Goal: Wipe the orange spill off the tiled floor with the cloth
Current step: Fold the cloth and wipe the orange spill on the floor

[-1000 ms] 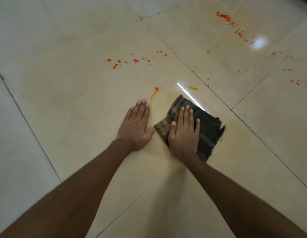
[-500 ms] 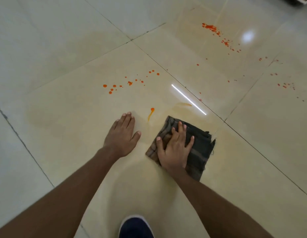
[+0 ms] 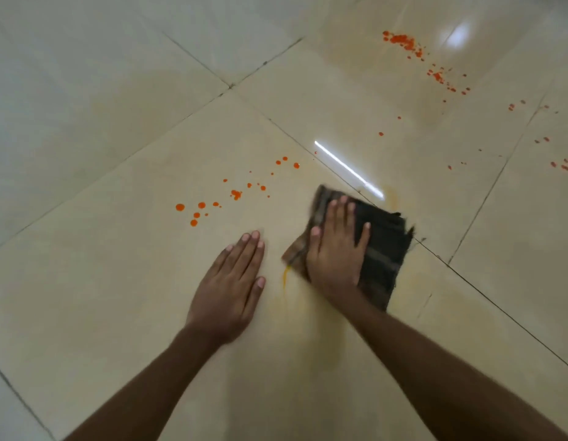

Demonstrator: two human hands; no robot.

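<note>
Cloth (image 3: 382, 246) — dark, plaid, folded — lies under the right hand (image 3: 335, 253), fingers (image 3: 339, 211) flat and spread.

My right hand (image 3: 335, 249) lies flat with straight fingers on the dark, checked, folded cloth (image 3: 382, 249), hiding the middle and near-left part of it, so I cannot tell what orange lies beneath either. The cloth's far-left corner is smeared by blur, its weave unreadable there. Both my forearms run out of the bottom edge. My left hand (image 3: 231, 281) covers its patch of the cream tiled floor (image 3: 85, 281). The far scatter of small orange spill drops (image 3: 562, 165) is cut by the right edge; its smallest specks are too small to count.
</note>
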